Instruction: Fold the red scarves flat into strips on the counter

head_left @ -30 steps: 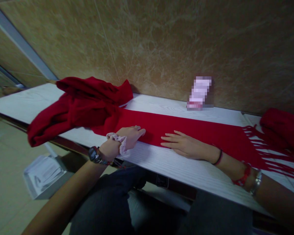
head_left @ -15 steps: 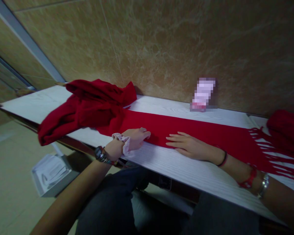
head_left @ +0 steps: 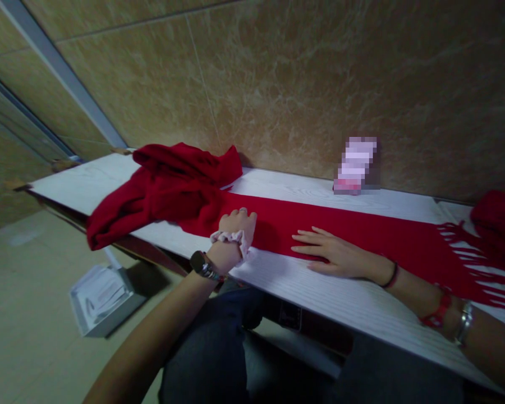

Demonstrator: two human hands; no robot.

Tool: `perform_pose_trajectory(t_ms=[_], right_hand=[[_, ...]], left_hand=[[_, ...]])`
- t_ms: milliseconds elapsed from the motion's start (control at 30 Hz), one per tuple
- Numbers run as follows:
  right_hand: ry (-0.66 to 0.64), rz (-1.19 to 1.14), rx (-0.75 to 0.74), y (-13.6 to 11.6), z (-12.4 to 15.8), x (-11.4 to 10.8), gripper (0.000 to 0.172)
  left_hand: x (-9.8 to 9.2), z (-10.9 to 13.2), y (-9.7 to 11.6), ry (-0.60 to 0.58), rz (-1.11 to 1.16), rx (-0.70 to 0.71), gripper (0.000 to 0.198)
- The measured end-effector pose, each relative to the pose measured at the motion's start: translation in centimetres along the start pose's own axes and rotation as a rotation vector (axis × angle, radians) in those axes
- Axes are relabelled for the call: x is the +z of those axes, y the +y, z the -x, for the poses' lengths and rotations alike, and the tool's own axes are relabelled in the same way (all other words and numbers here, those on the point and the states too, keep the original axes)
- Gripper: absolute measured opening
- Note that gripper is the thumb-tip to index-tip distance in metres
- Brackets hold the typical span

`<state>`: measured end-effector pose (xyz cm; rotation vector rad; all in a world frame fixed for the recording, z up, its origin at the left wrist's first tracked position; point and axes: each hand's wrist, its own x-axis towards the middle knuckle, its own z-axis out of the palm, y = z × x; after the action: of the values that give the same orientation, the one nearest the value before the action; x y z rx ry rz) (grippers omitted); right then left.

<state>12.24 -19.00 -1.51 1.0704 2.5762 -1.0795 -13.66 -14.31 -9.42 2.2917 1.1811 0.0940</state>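
Observation:
A red fringed scarf (head_left: 345, 219) lies flat along the white tabletop, with its tassels spread at the right end. Its left part runs into a bunched heap of red cloth (head_left: 164, 191). My left hand (head_left: 238, 224) is on the near half of the scarf beside that heap, its fingers curled down onto the cloth and their tips hidden. Fingers stretched and slightly spread, my right hand (head_left: 330, 252) rests flat over the scarf's near edge, holding nothing.
A blurred-out pinkish upright object (head_left: 356, 165) leans at the tiled wall (head_left: 278, 84) behind the table (head_left: 286, 280). More red cloth (head_left: 499, 224) is bunched at the far right. Down on the floor at the left stands a pale bin (head_left: 101, 303) with papers in it.
My left hand has moved from the scarf's near edge farther onto the cloth, its wrist turned so the knuckles point away. My right hand keeps its place. The view has shifted slightly.

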Motion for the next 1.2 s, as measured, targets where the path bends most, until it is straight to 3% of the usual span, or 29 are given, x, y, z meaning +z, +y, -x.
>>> perform_pose_trajectory(t_ms=[33,200,300,467,633,733,900,1033,1200], right_hand=[[0.024,0.004,0.022,0.0,0.0,0.0,0.045],[0.077,0.092,0.248,0.4,0.0,0.2,0.056],[-0.016,0.12,0.319,0.7,0.2,0.4,0.063],[-0.062,0.129,0.328,0.7,0.3,0.4,0.066],[-0.076,0.123,0.338,0.4,0.2,0.1,0.067],[-0.075,0.137,0.351,0.2,0.0,0.0,0.066],[0.086,0.243,0.49,0.8,0.1,-0.1,0.064],[0.09,0.284,0.595,1.7,-0.8,0.1,0.067],[0.023,0.225,0.582,2.1,-4.1,0.1,0.065]], left_hand=[[-0.1,-0.9,1.0,0.012,-0.038,-0.096,0.025],[1.2,-3.6,3.9,-0.128,0.029,-0.022,0.047],[2.1,-3.3,3.4,-0.219,0.029,-0.081,0.052],[1.5,-2.3,2.0,-0.217,-0.013,-0.185,0.054],[0.6,-4.5,1.4,-0.211,-0.047,-0.364,0.057],[1.1,-6.5,2.4,-0.142,-0.035,-0.272,0.057],[2.7,-6.9,4.1,-0.195,0.016,-0.125,0.054],[2.8,-6.3,4.1,-0.184,0.033,-0.125,0.054],[2.8,-6.4,3.9,-0.162,0.019,-0.213,0.058]])
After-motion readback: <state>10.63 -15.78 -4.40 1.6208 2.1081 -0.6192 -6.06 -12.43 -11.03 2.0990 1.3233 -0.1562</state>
